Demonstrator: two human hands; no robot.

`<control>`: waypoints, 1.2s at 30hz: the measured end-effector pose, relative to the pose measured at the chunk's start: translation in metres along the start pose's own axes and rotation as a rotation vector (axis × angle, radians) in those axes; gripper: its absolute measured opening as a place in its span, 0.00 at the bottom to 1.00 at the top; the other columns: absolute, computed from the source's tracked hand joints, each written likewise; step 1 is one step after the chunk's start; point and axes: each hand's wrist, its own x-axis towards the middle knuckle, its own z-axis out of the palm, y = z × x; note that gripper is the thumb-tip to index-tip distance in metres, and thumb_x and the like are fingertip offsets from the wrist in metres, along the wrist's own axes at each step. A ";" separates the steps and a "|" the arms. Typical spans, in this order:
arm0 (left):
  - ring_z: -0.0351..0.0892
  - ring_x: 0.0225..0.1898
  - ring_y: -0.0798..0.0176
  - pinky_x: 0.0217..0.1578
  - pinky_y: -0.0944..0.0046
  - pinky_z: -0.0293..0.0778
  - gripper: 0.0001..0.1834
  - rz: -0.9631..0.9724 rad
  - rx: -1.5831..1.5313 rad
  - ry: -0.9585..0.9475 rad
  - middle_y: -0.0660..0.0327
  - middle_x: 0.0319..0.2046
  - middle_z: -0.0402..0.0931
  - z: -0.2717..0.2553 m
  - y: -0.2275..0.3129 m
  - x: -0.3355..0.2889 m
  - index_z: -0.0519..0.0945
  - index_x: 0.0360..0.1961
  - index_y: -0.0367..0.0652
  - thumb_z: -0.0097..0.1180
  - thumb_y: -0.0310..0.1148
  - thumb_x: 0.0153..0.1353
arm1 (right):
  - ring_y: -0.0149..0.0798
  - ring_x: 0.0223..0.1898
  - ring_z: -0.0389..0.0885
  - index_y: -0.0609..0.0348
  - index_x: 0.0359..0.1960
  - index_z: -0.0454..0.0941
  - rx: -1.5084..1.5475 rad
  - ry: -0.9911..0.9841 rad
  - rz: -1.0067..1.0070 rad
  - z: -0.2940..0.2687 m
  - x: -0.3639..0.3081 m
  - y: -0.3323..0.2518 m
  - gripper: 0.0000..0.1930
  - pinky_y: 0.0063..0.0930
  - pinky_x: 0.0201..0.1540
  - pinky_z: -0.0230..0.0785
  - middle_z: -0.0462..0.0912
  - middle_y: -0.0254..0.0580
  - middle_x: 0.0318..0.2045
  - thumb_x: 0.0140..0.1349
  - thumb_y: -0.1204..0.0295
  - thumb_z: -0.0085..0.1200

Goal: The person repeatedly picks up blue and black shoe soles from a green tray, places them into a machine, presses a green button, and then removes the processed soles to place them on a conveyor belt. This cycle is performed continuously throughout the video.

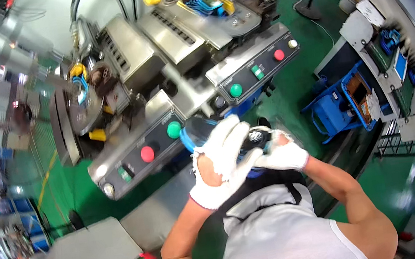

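i judge this as handling the dark, blue-edged shoe-like piece (201,129) near the control panel (160,140); the next move seems to call for a steady two-handed hold. my left hand (224,151) lies over it, fingers together, thumb spread, elbow bent; my right hand (283,156) angles inward, its fingers too blurred to tell.

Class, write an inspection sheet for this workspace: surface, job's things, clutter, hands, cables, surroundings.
Surface: silver metal machine with dark-grey control panels bearing round red buttons and green buttons.
Job's things: dark, blue-edged item, possibly a shoe, partly hidden.
Clutter: crumpled whitish material at right, kind unclear.
Hands: white-gloved left hand and white-gloved right hand touch the item; exact grip hidden.
Cables: curved black hose behind the machine; thin white cable on the green floor.
Surroundings: blue plastic chair, black round-based stand.
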 end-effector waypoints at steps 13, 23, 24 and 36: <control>0.78 0.65 0.49 0.65 0.55 0.73 0.41 -0.338 0.270 0.197 0.43 0.67 0.75 0.107 -0.254 0.384 0.71 0.73 0.37 0.68 0.48 0.64 | 0.19 0.22 0.68 0.52 0.63 0.71 1.035 0.739 0.476 -0.060 -0.076 0.143 0.29 0.19 0.22 0.61 0.75 0.22 0.29 0.60 0.74 0.66; 0.86 0.47 0.59 0.53 0.59 0.80 0.16 -0.350 0.202 0.386 0.55 0.48 0.87 0.171 -0.299 0.453 0.87 0.57 0.50 0.62 0.38 0.72 | 0.19 0.16 0.64 0.52 0.23 0.77 1.098 0.781 0.671 -0.071 -0.062 0.176 0.11 0.22 0.18 0.54 0.71 0.22 0.18 0.56 0.72 0.70; 0.86 0.44 0.62 0.50 0.61 0.80 0.15 -0.274 0.158 0.431 0.56 0.46 0.86 0.164 -0.307 0.452 0.87 0.57 0.48 0.62 0.37 0.73 | 0.19 0.17 0.63 0.51 0.21 0.75 1.092 0.833 0.631 -0.069 -0.059 0.172 0.13 0.21 0.18 0.53 0.70 0.22 0.18 0.57 0.71 0.70; 0.85 0.51 0.52 0.58 0.49 0.78 0.07 0.269 -0.135 0.475 0.51 0.51 0.86 0.030 -0.095 0.231 0.83 0.49 0.39 0.55 0.25 0.75 | 0.26 0.42 0.80 0.58 0.71 0.71 0.832 0.970 0.061 -0.104 0.007 0.124 0.33 0.26 0.48 0.75 0.83 0.33 0.49 0.63 0.75 0.67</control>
